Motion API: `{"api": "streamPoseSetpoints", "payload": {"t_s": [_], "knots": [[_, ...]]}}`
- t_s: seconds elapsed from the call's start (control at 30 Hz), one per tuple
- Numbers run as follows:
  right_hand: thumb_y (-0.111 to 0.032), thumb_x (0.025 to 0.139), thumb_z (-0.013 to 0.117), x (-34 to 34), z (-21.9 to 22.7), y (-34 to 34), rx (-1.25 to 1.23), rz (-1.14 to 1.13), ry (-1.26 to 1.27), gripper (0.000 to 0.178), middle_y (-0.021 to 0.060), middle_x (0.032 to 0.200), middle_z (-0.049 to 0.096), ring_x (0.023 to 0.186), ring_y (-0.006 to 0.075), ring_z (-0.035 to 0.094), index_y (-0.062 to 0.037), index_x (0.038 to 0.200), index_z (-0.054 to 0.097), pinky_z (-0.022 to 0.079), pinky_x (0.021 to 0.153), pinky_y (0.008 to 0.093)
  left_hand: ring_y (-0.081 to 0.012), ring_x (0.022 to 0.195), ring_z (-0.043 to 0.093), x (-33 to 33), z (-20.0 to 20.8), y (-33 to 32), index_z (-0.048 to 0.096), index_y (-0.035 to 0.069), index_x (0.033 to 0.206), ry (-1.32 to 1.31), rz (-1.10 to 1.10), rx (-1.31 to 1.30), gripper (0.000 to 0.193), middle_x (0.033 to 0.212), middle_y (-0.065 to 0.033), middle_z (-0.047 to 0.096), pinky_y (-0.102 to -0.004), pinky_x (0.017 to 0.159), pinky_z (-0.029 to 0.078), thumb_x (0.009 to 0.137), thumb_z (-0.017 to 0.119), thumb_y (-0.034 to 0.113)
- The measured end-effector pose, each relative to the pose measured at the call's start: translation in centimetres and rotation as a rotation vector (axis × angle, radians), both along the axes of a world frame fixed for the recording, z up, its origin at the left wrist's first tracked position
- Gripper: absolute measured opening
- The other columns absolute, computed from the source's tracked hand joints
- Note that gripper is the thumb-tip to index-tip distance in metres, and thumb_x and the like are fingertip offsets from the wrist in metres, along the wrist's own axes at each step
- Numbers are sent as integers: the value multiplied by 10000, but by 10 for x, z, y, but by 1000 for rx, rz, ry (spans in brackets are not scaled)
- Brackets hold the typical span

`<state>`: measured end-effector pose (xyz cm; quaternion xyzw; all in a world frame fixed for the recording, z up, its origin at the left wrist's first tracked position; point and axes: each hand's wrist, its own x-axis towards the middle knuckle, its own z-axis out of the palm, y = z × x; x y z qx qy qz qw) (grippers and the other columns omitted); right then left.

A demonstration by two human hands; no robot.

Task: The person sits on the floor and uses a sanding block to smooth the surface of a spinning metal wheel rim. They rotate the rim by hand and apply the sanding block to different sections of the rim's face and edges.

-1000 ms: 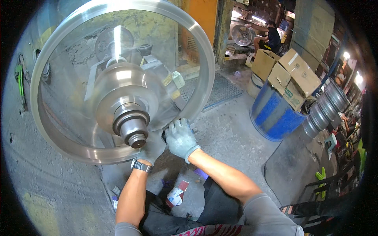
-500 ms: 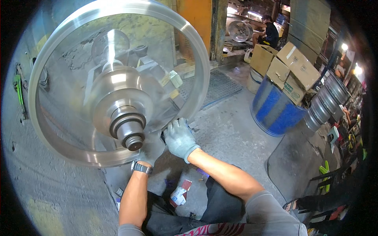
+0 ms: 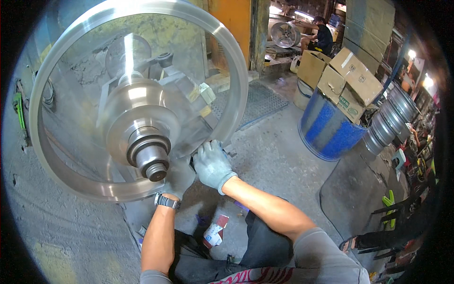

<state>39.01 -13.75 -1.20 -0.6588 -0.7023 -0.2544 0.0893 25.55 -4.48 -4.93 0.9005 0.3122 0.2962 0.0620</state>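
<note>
A large silvery wheel rim (image 3: 236, 94) spins upright in front of me, its middle smeared to a see-through blur. At its centre a metal hub with a threaded shaft end (image 3: 156, 171) sticks out toward me. My right hand (image 3: 213, 164), in a grey glove, is at the rim's lower right edge with curled fingers closed around something. A dark edge shows beside its fingers, but what it holds is hidden. My left hand (image 3: 178, 180), also gloved, reaches in at the bottom of the rim, close to the right one. Its fingers are hidden behind the blur. A watch (image 3: 167, 201) is on the left wrist.
A blue drum (image 3: 326, 128) holding cardboard boxes (image 3: 354, 78) stands at the right, beside stacked metal rims (image 3: 390, 116). A printed paper scrap (image 3: 215, 232) lies between my legs. Farther back, a person (image 3: 321, 38) sits by another wheel (image 3: 285, 35). A rough wall (image 3: 47, 227) runs along the left.
The whole view has shifted slightly, so everything sits a little farther left. The rim keeps spinning, and both hands stay at its lower edge in much the same pose.
</note>
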Motion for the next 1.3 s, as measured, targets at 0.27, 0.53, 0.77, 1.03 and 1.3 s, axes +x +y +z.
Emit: {"api": "streamPoseSetpoints", "payload": {"t_s": [0.27,0.53,0.77,1.03,1.3], "knots": [[-239,923,625,-1,3,-1,-68,-44,-24,247,144,955,701,1004,328,631,-74,942,807,445,949,529,-473,931,708,2,10,-4,760,-5,980,18,-37,-24,192,934,-276,731,-541,839,569,935,671,159],[-234,851,655,0,2,0,-6,-14,17,219,164,942,706,971,339,632,-70,887,795,453,910,499,-486,906,715,2,14,-5,757,-24,965,2,-28,-95,233,942,-297,733,-544,836,569,968,632,172],[-235,906,631,-1,-1,2,-39,-19,11,238,145,958,704,1001,333,631,-76,925,807,442,953,517,-470,902,722,3,23,-8,767,-7,974,8,-12,-147,223,922,-283,737,-535,826,575,966,630,169],[-233,916,622,0,1,1,-39,-34,-25,239,141,958,706,995,322,633,-79,934,804,437,946,512,-461,885,727,4,15,-7,768,7,997,25,27,-105,220,937,-264,747,-528,820,581,967,642,185],[-225,883,637,1,0,2,31,-7,-32,214,145,943,717,960,317,643,-81,914,791,445,884,473,-452,922,720,4,8,-4,769,10,1012,22,29,-91,218,991,-263,749,-522,835,581,967,648,185]]}}
